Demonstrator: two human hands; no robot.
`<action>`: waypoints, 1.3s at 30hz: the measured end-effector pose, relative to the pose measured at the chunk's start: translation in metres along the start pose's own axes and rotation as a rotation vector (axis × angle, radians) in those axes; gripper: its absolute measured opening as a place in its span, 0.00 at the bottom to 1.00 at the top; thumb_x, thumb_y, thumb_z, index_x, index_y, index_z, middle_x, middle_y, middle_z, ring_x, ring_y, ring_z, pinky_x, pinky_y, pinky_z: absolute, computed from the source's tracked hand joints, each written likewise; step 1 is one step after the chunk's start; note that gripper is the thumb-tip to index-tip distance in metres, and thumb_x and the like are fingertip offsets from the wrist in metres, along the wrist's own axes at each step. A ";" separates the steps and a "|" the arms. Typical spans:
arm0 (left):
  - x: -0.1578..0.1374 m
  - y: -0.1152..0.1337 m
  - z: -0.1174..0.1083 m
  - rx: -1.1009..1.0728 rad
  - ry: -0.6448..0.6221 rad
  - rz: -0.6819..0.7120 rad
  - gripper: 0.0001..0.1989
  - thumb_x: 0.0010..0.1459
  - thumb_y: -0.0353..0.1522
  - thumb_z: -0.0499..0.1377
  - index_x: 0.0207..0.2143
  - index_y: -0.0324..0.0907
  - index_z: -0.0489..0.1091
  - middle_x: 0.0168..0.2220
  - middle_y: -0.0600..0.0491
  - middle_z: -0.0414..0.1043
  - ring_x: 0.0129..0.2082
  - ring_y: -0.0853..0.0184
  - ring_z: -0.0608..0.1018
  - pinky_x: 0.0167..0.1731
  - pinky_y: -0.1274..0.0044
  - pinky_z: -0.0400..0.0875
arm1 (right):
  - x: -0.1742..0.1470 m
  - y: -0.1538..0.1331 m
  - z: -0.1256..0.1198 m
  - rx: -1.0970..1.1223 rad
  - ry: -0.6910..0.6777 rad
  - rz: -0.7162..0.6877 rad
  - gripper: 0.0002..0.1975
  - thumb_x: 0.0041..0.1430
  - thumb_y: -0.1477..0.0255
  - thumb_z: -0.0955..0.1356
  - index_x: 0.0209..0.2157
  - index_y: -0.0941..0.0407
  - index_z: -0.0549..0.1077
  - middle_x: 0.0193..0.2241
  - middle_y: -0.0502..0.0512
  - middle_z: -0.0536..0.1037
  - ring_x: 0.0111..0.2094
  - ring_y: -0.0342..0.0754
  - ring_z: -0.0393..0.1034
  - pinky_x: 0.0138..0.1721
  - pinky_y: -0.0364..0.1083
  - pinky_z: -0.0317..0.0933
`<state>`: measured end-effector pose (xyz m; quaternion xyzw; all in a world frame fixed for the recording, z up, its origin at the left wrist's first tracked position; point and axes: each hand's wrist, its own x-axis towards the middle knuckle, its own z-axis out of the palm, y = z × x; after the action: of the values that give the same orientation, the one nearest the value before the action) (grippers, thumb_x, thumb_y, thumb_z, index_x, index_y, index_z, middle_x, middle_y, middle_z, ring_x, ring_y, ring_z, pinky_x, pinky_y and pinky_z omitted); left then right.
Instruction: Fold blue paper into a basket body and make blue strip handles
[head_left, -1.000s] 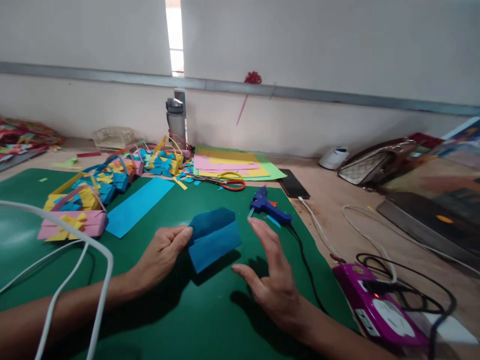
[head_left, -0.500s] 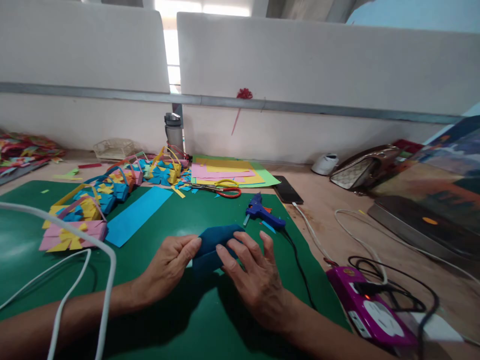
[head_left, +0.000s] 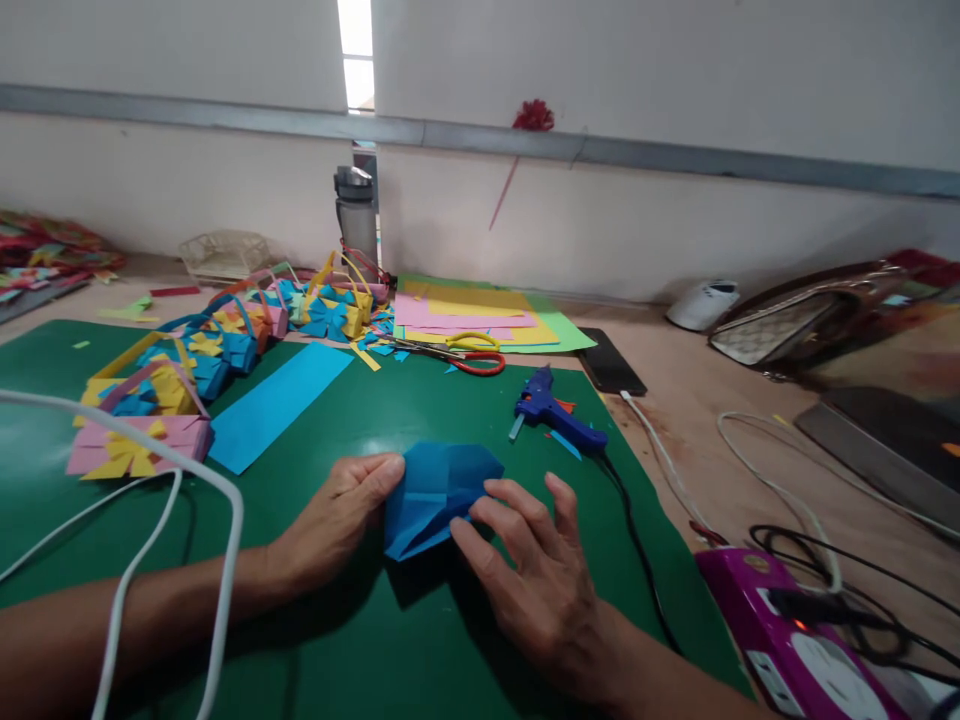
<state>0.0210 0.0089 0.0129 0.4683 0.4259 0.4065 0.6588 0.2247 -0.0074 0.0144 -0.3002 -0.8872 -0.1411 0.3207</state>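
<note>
A folded sheet of blue paper (head_left: 439,490) is held up over the green mat, its creases and an open fold facing me. My left hand (head_left: 337,510) pinches its left edge between thumb and fingers. On the right side, the fingertips of my right hand (head_left: 532,570) press against the paper's lower right edge, with the little finger lifted away and the thumb hidden. A flat blue paper strip (head_left: 281,405) lies to the left. Beyond my right hand rests a blue glue gun (head_left: 559,410).
Small paper baskets (head_left: 161,440) line the left side. Scissors (head_left: 480,362), stacked coloured paper (head_left: 465,310) and a phone (head_left: 613,362) lie farther back. A purple power strip (head_left: 810,640) sits at right. White cable (head_left: 229,560) loops across the left foreground.
The blue paper has tilted, and its creased face and open fold now show. My right fingers have shifted along its right edge. The camera view has tipped downward.
</note>
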 end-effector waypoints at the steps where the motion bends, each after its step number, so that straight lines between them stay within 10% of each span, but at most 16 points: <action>1: 0.000 -0.001 0.000 0.000 0.006 -0.011 0.22 0.56 0.48 0.54 0.25 0.37 0.68 0.20 0.55 0.65 0.23 0.70 0.67 0.22 0.80 0.62 | 0.000 0.000 0.000 0.012 0.006 -0.009 0.14 0.61 0.80 0.57 0.37 0.57 0.73 0.35 0.56 0.75 0.49 0.52 0.64 0.57 0.59 0.42; 23: 0.001 -0.006 -0.007 0.107 0.121 0.023 0.22 0.57 0.49 0.52 0.22 0.41 0.57 0.18 0.62 0.49 0.18 0.75 0.52 0.17 0.83 0.49 | 0.002 0.006 0.000 -0.003 0.011 0.004 0.16 0.63 0.78 0.56 0.35 0.58 0.74 0.29 0.53 0.77 0.45 0.50 0.67 0.57 0.61 0.36; 29: 0.004 0.004 -0.004 0.150 -0.001 -0.009 0.14 0.49 0.40 0.63 0.32 0.38 0.70 0.29 0.55 0.70 0.27 0.70 0.69 0.30 0.80 0.64 | 0.003 0.004 0.001 -0.006 -0.052 -0.018 0.16 0.62 0.79 0.56 0.37 0.56 0.74 0.29 0.53 0.75 0.45 0.51 0.66 0.56 0.62 0.36; 39: 0.004 -0.004 -0.001 -0.030 -0.013 -0.140 0.19 0.48 0.45 0.62 0.24 0.36 0.67 0.20 0.57 0.64 0.18 0.75 0.62 0.20 0.82 0.57 | 0.007 -0.001 0.006 0.060 -0.024 0.034 0.12 0.63 0.76 0.59 0.37 0.56 0.73 0.31 0.52 0.77 0.47 0.51 0.64 0.56 0.61 0.35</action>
<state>0.0215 0.0120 0.0083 0.4301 0.4469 0.3628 0.6955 0.2164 -0.0026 0.0147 -0.3072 -0.8895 -0.1056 0.3213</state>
